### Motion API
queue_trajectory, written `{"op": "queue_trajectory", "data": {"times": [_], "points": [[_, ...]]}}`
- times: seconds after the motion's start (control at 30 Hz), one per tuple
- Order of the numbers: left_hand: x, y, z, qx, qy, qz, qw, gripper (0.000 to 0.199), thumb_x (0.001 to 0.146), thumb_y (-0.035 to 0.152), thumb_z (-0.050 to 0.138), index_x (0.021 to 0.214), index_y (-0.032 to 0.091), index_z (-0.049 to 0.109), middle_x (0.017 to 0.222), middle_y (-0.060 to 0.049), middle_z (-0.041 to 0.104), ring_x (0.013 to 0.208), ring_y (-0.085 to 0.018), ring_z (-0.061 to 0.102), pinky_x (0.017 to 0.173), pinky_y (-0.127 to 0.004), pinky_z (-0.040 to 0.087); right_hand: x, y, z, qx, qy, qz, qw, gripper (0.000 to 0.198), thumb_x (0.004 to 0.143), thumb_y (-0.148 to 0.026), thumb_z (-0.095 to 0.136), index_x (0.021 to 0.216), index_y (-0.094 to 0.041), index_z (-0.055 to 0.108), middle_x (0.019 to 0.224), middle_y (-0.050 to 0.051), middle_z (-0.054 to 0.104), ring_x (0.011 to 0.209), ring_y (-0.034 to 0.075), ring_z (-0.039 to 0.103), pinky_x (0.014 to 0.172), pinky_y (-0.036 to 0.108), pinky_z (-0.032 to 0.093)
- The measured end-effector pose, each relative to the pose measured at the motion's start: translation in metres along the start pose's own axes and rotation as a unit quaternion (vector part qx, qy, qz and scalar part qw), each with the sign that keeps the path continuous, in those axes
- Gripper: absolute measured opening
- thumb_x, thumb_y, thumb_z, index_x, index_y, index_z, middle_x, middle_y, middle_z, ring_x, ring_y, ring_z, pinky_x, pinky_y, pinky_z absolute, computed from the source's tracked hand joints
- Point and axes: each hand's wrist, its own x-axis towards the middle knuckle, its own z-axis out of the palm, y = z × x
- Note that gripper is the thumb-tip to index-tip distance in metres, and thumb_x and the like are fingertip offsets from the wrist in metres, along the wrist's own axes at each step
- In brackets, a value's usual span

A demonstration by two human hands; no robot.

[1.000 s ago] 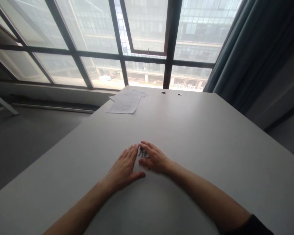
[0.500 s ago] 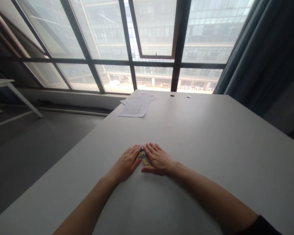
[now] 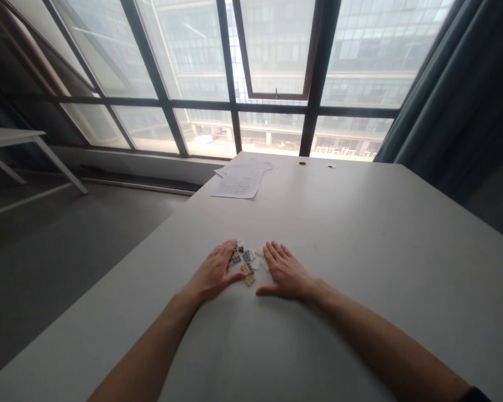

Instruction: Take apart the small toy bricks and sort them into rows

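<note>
Several small building bricks [image 3: 247, 261] lie in a loose pile on the white table [image 3: 352, 223], between my two hands. Yellow, grey, dark and white pieces show, with studs on some. My left hand [image 3: 213, 272] rests flat along the pile's left side, its fingers partly over the bricks and its thumb touching a yellow piece. On the other side, my right hand [image 3: 287, 272] lies palm down with fingers stretched out, the fingertips at the white bricks. Part of the pile is hidden under the hands.
Printed paper sheets [image 3: 238, 181] lie near the table's far left edge. Two cable holes are at the far edge, one a dark hole [image 3: 302, 163]. A second white table [image 3: 12, 135] stands at the left. Windows and a dark blue curtain [image 3: 440, 95] are behind.
My hands have moved apart, the right one to the right, and more of the brick pile shows between them. The view has turned slightly to the left.
</note>
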Motion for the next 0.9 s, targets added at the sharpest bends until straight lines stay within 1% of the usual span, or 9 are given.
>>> {"op": "queue_trajectory", "data": {"times": [0.07, 0.17, 0.4, 0.5, 0.6, 0.67, 0.73, 0.83, 0.9], "points": [[0.0, 0.003, 0.002, 0.042, -0.016, 0.03, 0.999, 0.101, 0.073, 0.072, 0.054, 0.147, 0.01, 0.024, 0.151, -0.019, 0.028, 0.14, -0.032, 0.025, 0.115, -0.048, 0.022, 0.0, -0.004, 0.001, -0.013, -0.007, 0.014, 1.0, 0.111, 0.077, -0.082, 0.032, 0.146, 0.004, 0.019, 0.152, 0.027, 0.015, 0.143, 0.036, 0.009, 0.117, 0.049, 0.01], [-0.001, 0.006, 0.004, 0.08, -0.015, 0.037, 0.996, 0.104, 0.073, 0.074, 0.052, 0.148, 0.009, 0.021, 0.153, -0.019, 0.024, 0.141, -0.032, 0.023, 0.115, -0.048, 0.023, 0.015, -0.01, 0.003, -0.02, -0.011, 0.01, 1.0, 0.097, 0.086, -0.073, 0.025, 0.147, 0.002, 0.018, 0.153, 0.024, 0.016, 0.144, 0.033, 0.01, 0.116, 0.049, 0.01], [0.0, 0.002, 0.007, 0.108, 0.012, 0.021, 0.994, 0.081, 0.087, 0.064, 0.041, 0.146, 0.011, 0.028, 0.151, -0.019, 0.03, 0.141, -0.031, 0.024, 0.113, -0.05, 0.027, 0.054, -0.01, 0.004, 0.001, -0.017, -0.034, 0.999, 0.075, 0.094, -0.059, 0.026, 0.148, -0.009, 0.022, 0.154, 0.016, 0.021, 0.144, 0.03, 0.014, 0.115, 0.053, 0.011], [0.001, 0.001, 0.008, 0.092, 0.026, 0.011, 0.995, 0.075, 0.089, 0.06, 0.039, 0.145, 0.011, 0.029, 0.15, -0.019, 0.031, 0.14, -0.03, 0.026, 0.113, -0.05, 0.026, 0.058, -0.009, 0.006, 0.03, 0.026, -0.028, 0.999, 0.069, 0.095, -0.055, 0.028, 0.147, -0.011, 0.025, 0.153, 0.014, 0.026, 0.143, 0.028, 0.019, 0.116, 0.051, 0.013], [0.003, 0.0, 0.008, 0.046, 0.062, -0.018, 0.997, 0.075, 0.089, 0.06, 0.039, 0.144, 0.009, 0.03, 0.149, -0.019, 0.034, 0.14, -0.029, 0.026, 0.114, -0.049, 0.025, 0.052, -0.007, 0.01, 0.129, 0.121, 0.027, 0.984, 0.065, 0.096, -0.052, 0.028, 0.146, -0.011, 0.028, 0.149, 0.015, 0.035, 0.138, 0.024, 0.031, 0.114, 0.044, 0.025], [0.004, -0.004, 0.006, -0.012, 0.098, -0.053, 0.994, 0.077, 0.089, 0.062, 0.037, 0.143, 0.007, 0.031, 0.148, -0.02, 0.035, 0.139, -0.029, 0.028, 0.114, -0.047, 0.026, 0.04, -0.001, 0.012, 0.246, 0.193, 0.077, 0.947, 0.065, 0.096, -0.054, 0.025, 0.145, -0.013, 0.031, 0.145, 0.016, 0.042, 0.133, 0.024, 0.041, 0.109, 0.043, 0.033], [0.005, -0.01, 0.003, -0.092, 0.154, -0.099, 0.979, 0.077, 0.089, 0.065, 0.032, 0.141, 0.008, 0.034, 0.147, -0.02, 0.037, 0.138, -0.029, 0.032, 0.114, -0.045, 0.027, 0.021, 0.009, 0.013, 0.366, 0.251, 0.116, 0.889, 0.068, 0.094, -0.059, 0.021, 0.143, -0.013, 0.034, 0.141, 0.017, 0.046, 0.127, 0.026, 0.047, 0.105, 0.045, 0.038], [0.008, -0.014, -0.004, -0.231, 0.277, -0.164, 0.918, 0.073, 0.091, 0.064, 0.028, 0.138, 0.009, 0.04, 0.144, -0.018, 0.042, 0.135, -0.029, 0.037, 0.115, -0.044, 0.026, -0.025, 0.032, 0.002, 0.485, 0.307, 0.163, 0.802, 0.074, 0.092, -0.064, 0.016, 0.143, -0.012, 0.035, 0.139, 0.019, 0.047, 0.125, 0.029, 0.05, 0.1, 0.049, 0.042], [0.011, -0.006, -0.013, -0.296, 0.325, -0.163, 0.883, 0.07, 0.093, 0.06, 0.027, 0.141, 0.01, 0.035, 0.146, -0.017, 0.04, 0.134, -0.028, 0.038, 0.114, -0.042, 0.028, -0.065, 0.05, -0.018, 0.511, 0.365, 0.203, 0.751, 0.079, 0.091, -0.066, 0.009, 0.143, -0.013, 0.033, 0.139, 0.019, 0.047, 0.126, 0.029, 0.049, 0.1, 0.052, 0.042]]}}
